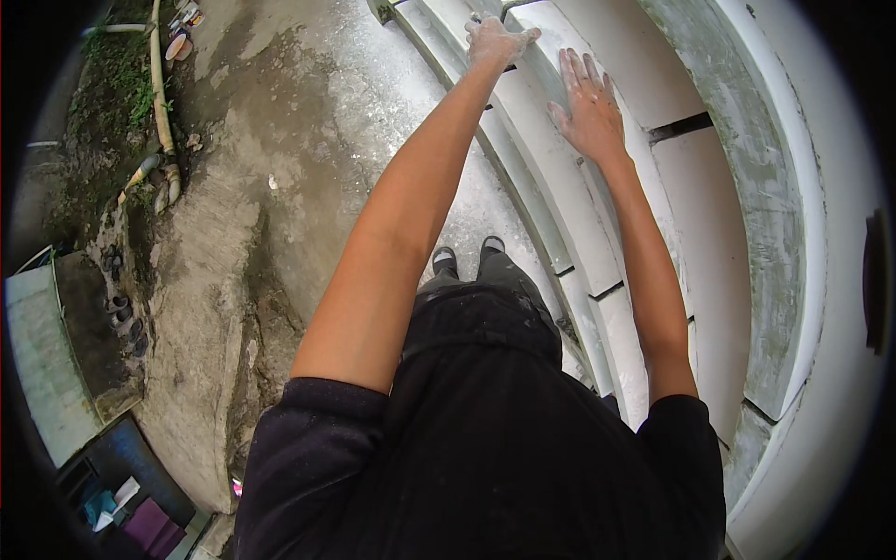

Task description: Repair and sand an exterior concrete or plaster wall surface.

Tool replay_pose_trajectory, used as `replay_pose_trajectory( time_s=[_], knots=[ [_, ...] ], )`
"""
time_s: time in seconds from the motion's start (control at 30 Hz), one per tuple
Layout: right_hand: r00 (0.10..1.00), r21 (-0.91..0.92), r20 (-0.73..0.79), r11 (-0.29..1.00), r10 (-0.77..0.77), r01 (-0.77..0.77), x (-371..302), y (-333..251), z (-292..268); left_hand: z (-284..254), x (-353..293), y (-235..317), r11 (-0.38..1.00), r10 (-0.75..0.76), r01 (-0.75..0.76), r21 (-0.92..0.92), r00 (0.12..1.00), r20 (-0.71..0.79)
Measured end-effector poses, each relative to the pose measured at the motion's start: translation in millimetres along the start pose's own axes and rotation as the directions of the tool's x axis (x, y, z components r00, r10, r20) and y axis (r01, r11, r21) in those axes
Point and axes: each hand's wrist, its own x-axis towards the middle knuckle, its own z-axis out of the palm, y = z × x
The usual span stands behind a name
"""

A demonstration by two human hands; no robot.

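Observation:
Long white slabs [546, 154] with dark gaps between them run in stepped rows along my right side. My left hand [499, 42], coated in white powder, is at the far end of these rows. Its thumb stretches out to the right and its other fingers are apart, slightly bent, over the slab's edge. Closer in, my right hand [590, 117] lies palm down against a white slab surface, fingers spread and dusted white. Nothing shows in either hand, though the underside of the left one is hidden.
A grey-green ledge [761, 140] and a white wall [845, 121] curve along the right. White powder covers the concrete floor [397, 84] around my feet. At the left are a pipe [161, 93], plants, a rough concrete edge [201, 299] and several shoes [119, 313].

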Motion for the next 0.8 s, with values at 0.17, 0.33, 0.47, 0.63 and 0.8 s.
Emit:
replay_pose_trajectory(
  time_s=[0.17, 0.33, 0.47, 0.63, 0.8],
  knots=[
    [0.992, -0.004, 0.088, 0.996, 0.086, -0.086, -101.3, -7.7, -32.0, 4.0, -8.3, -2.9, 0.999, 0.023, -0.023, 0.024, 0.999, -0.036],
    [0.979, -0.024, 0.16, 0.992, 0.126, -0.123, -155.0, -3.6, -44.7, 4.6, -22.8, 8.9, 0.997, -0.019, 0.011, -0.078, 0.995, -0.102],
    [0.995, -0.045, 0.018, 0.994, 0.097, -0.096, -73.8, 7.0, -19.8, 13.8, -19.8, 11.7, 0.996, 0.029, -0.036, -0.086, 0.996, -0.086],
    [0.999, -0.025, -0.041, 0.999, 0.021, -0.023, -31.8, -6.8, 2.5, -11.5, 2.7, -5.3, 0.996, -0.088, 0.088, -0.013, 0.995, 0.044],
    [0.976, -0.06, 0.018, 0.975, 0.217, -0.216, -145.6, -8.2, -31.0, -0.6, -8.5, 2.6, 0.998, -0.015, 0.013, 0.061, 0.999, 0.029]
  ],
)
